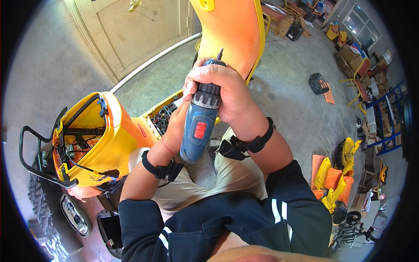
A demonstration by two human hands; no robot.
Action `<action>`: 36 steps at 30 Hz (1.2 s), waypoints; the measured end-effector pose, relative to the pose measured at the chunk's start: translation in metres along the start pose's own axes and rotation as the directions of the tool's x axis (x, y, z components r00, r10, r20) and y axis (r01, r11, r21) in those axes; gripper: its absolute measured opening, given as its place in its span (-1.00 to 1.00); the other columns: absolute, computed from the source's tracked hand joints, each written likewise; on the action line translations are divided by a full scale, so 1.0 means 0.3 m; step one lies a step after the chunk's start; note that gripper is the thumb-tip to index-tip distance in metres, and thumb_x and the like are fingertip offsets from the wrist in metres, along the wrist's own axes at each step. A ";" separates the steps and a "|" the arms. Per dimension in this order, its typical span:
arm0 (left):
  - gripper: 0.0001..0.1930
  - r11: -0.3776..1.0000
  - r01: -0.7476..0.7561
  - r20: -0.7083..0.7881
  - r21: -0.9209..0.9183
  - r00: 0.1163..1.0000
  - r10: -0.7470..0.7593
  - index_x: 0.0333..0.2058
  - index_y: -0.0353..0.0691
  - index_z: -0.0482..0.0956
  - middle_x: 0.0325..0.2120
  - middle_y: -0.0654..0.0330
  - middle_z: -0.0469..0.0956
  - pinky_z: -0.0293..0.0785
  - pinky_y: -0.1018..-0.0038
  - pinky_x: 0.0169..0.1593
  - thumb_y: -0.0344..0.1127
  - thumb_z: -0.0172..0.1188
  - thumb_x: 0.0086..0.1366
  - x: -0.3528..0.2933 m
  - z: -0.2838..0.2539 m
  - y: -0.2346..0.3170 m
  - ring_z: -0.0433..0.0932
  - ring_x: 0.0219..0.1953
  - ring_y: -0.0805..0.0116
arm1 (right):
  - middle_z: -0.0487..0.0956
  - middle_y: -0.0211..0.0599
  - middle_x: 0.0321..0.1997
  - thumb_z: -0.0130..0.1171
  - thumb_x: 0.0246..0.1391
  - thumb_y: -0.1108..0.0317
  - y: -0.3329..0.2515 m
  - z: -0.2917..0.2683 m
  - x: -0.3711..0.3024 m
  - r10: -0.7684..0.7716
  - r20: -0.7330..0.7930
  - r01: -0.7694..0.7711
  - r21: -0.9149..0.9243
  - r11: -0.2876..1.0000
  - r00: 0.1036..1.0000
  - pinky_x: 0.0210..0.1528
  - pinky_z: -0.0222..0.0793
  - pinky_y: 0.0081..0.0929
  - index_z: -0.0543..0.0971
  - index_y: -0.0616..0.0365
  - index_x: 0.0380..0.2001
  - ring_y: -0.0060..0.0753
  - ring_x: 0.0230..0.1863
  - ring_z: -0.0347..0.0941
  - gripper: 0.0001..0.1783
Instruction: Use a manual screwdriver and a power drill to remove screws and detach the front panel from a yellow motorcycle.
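Observation:
Both my hands are on a blue and black cordless drill (197, 131), with its bit pointing away from me at the top. My right hand (229, 85) wraps over the black chuck end, thumb and fingers closed around it. My left hand (176, 120) is against the drill's left side, its fingers mostly hidden behind the body, where the handle is also out of sight. Beyond the bit rises an orange and yellow scooter front panel (231, 30). To the left stands the yellow and orange scooter rear body (115, 126), its top open on wiring and parts.
A low tray of cables (162, 118) lies between the scooter's two ends. A black grab rail (26, 148) juts out left. On the right floor are a black crate (317, 83) and orange and yellow panels (334, 177). A blue rack (388, 118) stands far right.

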State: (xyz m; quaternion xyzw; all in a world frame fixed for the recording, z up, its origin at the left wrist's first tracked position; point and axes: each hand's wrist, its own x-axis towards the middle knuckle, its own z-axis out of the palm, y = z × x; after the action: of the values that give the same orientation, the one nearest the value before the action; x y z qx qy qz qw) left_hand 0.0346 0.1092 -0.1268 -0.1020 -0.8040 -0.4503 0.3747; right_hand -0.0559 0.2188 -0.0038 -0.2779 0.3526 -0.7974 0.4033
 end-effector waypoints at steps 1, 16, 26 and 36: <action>-0.64 1.000 0.000 0.000 0.000 1.000 0.000 -0.27 -0.11 0.49 -0.44 0.30 0.53 0.47 0.46 -0.31 -0.52 0.32 -0.11 -0.003 -0.008 -0.002 0.53 -0.43 0.32 | 0.59 -0.19 -0.49 0.20 0.04 0.37 0.000 0.000 0.000 0.000 0.000 0.000 0.000 1.000 1.000 -0.21 0.50 -0.29 0.52 0.18 -0.41 -0.25 -0.40 0.55 -0.88; -0.56 0.945 0.317 0.039 -0.085 0.949 -0.314 -0.22 -0.24 0.56 -0.41 0.11 0.59 0.54 0.36 -0.34 -0.25 0.49 -0.08 -0.067 -0.005 -0.035 0.61 -0.44 0.12 | 0.58 -0.19 -0.50 0.21 0.03 0.36 -0.008 0.023 -0.004 -0.013 0.008 0.013 -0.011 1.000 1.000 -0.28 0.50 -0.29 0.52 0.20 -0.41 -0.26 -0.43 0.54 -0.86; -0.74 0.979 -0.144 -0.036 0.143 0.988 0.151 -0.42 -0.21 0.57 -0.51 0.16 0.53 0.50 0.37 -0.44 -0.32 0.40 -0.13 -0.041 -0.009 0.006 0.55 -0.53 0.19 | 0.58 -0.18 -0.51 0.21 0.03 0.35 0.000 0.061 -0.026 -0.049 0.005 0.049 -0.080 0.996 0.999 -0.27 0.50 -0.32 0.53 0.22 -0.41 -0.29 -0.44 0.54 -0.84; -0.75 0.993 -0.045 -0.036 0.109 0.998 0.049 -0.45 -0.18 0.55 -0.57 0.21 0.50 0.47 0.38 -0.49 -0.37 0.40 -0.15 -0.080 0.004 -0.019 0.52 -0.58 0.22 | 0.57 -0.17 -0.52 0.20 0.04 0.36 -0.001 0.076 -0.034 -0.046 0.000 0.046 -0.039 0.998 0.999 -0.25 0.49 -0.29 0.51 0.22 -0.40 -0.27 -0.45 0.53 -0.85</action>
State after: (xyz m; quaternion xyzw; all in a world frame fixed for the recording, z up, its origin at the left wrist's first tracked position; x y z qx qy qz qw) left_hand 0.0480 0.1111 -0.1476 -0.0918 -0.8172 -0.3990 0.4056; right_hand -0.0342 0.2199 0.0084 -0.2932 0.3618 -0.7996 0.3791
